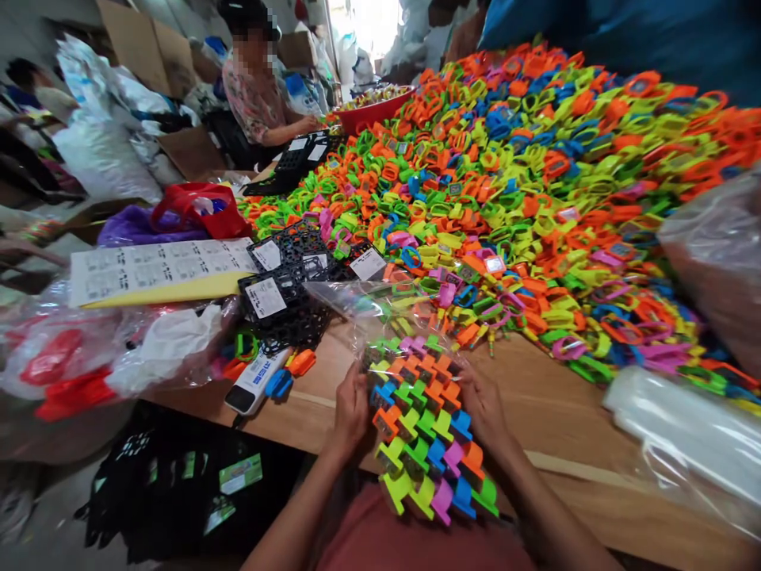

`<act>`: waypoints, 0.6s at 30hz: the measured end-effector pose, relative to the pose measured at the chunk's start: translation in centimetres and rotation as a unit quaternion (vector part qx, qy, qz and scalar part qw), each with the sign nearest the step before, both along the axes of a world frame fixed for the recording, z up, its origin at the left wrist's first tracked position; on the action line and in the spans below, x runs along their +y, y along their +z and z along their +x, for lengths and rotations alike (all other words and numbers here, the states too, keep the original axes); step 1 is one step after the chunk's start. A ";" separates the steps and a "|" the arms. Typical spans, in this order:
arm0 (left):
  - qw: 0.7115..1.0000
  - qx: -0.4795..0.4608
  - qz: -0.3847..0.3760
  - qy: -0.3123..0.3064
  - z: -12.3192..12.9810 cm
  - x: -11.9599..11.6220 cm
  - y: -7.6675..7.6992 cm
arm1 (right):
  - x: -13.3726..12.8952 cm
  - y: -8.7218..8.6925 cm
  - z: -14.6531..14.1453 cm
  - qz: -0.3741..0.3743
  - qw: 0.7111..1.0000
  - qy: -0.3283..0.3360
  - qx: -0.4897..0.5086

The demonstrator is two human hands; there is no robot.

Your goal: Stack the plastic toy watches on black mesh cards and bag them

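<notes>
Slippage looks like the main risk: the interlocked stack of neon plastic pieces (422,444) is held only by side pressure, so if the left hand (350,412) or right hand (484,408) eases off, the lower rows could unhook and drop toward the person's lap or the floor. Sharp corners on the pieces could also snag or split the clear poly bag (350,297), whose film lies over the top end of the stack; how far the stack sits inside it is hard to tell. The loose heap of multicoloured plastic pieces (535,174) comes close to the wooden table edge (564,412), so a careless elbow or a dragged bag could send pieces over. Both hands are closed on the stack from opposite sides, fingers wrapped against its flanks, gripping it firmly with no open fingers clear of it. The stack is held upright-ish just in front of the person's chest, over the near table edge, with its lower end hanging past the wood. It forms a tight diagonal lattice of orange, lime, blue, pink and yellow pieces, neatly meshed, with no gaps visible on the facing side. Just left of it lie a white power bank (255,381) and a few loose blue and orange pieces (291,371), with black mesh sheets with white labels (285,309) beyond.
</notes>
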State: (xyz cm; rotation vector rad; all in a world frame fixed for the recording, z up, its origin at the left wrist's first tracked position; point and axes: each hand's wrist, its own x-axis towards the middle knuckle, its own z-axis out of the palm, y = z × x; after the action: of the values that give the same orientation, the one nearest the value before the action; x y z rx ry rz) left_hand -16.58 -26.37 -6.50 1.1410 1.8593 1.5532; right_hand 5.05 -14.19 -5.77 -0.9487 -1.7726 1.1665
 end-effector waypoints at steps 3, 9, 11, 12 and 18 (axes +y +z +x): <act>0.997 0.055 -0.056 -0.024 0.1 -1.6 -0.2 | -1.0 -0.5 0.9 0.011 1.000 0.020 -0.016; 0.989 0.093 -0.081 -0.083 0.1 -1.9 0.6 | -1.1 1.0 1.0 0.043 0.986 0.127 -0.096; 0.986 0.102 -0.083 -0.100 0.0 -1.3 0.9 | -0.7 2.1 0.5 0.039 0.981 0.146 -0.119; 0.985 0.105 -0.083 -0.106 -0.2 -1.0 1.0 | -0.5 2.5 0.1 0.029 0.981 0.152 -0.119; 0.986 0.111 -0.086 -0.089 -0.8 -0.1 0.8 | 0.4 2.9 -1.9 -0.026 0.985 0.167 -0.037</act>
State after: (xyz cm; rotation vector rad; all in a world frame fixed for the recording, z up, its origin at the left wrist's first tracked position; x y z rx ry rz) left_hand -17.42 -26.46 -5.73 1.4038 1.9279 1.1846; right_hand 3.15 -13.78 -2.85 -0.7514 -2.0241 1.4070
